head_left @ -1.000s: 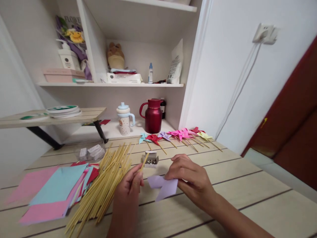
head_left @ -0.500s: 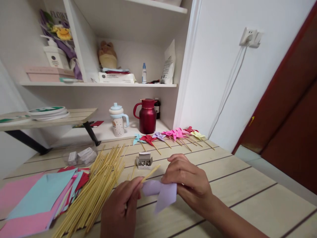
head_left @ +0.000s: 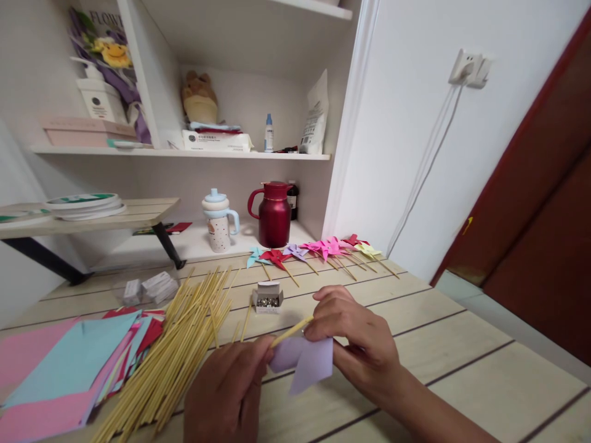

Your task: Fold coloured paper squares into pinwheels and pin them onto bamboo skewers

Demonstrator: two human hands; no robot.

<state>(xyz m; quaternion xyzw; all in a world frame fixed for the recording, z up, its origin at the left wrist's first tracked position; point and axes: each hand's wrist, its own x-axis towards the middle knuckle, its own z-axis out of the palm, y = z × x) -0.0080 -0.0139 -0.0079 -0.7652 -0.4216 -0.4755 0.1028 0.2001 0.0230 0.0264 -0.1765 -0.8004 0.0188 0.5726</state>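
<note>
Pinwheel (head_left: 302,364), purple paper, held above near edge of desk (head_left: 462,381). Right hand (head_left: 353,344) pinches it by top fold. Left hand (head_left: 231,387) pinches stick (head_left: 290,331); stick tip touches pinwheel top, by right thumb. Stick pile (head_left: 184,344) lies left of hands. Paper stack (head_left: 69,369) at left edge, pink and blue on top. Pin box (head_left: 268,298) sits open past hands. Row of done pinwheels (head_left: 314,252) along far edge. Red jug (head_left: 273,214) behind row.
</note>
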